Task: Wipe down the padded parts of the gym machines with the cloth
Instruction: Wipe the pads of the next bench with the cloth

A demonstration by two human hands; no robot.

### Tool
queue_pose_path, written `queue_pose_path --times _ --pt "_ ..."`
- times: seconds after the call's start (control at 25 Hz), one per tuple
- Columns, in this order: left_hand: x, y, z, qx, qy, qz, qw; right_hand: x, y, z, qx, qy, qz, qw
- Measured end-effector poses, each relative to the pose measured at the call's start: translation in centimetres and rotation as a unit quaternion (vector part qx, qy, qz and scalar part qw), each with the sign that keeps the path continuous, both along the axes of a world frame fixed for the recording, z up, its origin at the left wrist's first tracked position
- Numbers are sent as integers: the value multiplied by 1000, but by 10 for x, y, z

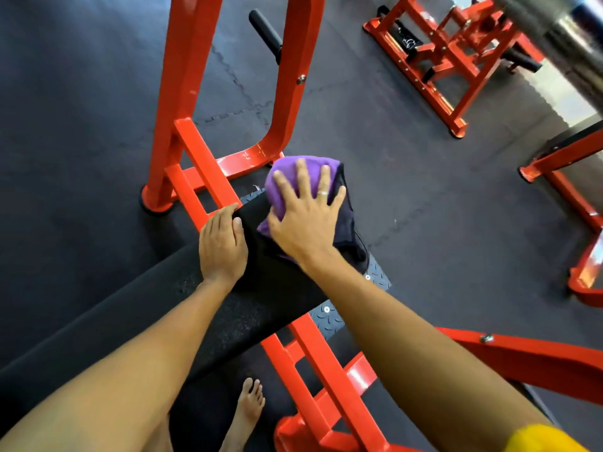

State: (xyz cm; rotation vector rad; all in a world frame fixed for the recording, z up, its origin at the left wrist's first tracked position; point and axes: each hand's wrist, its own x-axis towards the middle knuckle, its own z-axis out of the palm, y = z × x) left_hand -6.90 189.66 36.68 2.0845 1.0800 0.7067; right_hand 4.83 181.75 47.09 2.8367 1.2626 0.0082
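Observation:
A long black padded bench (228, 314) slopes from the lower left up to the middle of the head view. A purple cloth (287, 171) lies over its far end. My right hand (306, 216) presses flat on the cloth with fingers spread; a ring shows on one finger. My left hand (223, 243) grips the left edge of the pad just beside the cloth, fingers curled over the side.
The bench's orange steel frame (208, 177) rises behind and runs under the pad. A black roller handle (265, 32) sticks out above. More orange machines (450, 60) stand at the upper right and right edge. A bare foot (249, 409) stands on the dark rubber floor below.

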Motion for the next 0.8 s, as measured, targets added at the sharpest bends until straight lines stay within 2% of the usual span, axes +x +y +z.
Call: queue_pose_path --times 0.08,0.16,0.32,0.48,0.64,0.8 --pt "0 -1 2 14 -19 -23 999 -24 -33 -8 -20 -45 107 993" --pt "5 -9 9 37 -34 -51 997 -36 -77 -14 5 -46 132 990" --pt "31 -28 20 65 -22 -92 993 -14 -110 1 96 -1 -28 995" --pt "35 -35 15 96 14 -85 992 36 -47 30 138 180 -191 955" --pt "34 -35 18 109 11 -79 991 12 -81 21 179 134 -202 954" --pt "34 -36 16 111 11 -78 991 -38 -130 -1 224 113 -265 931"
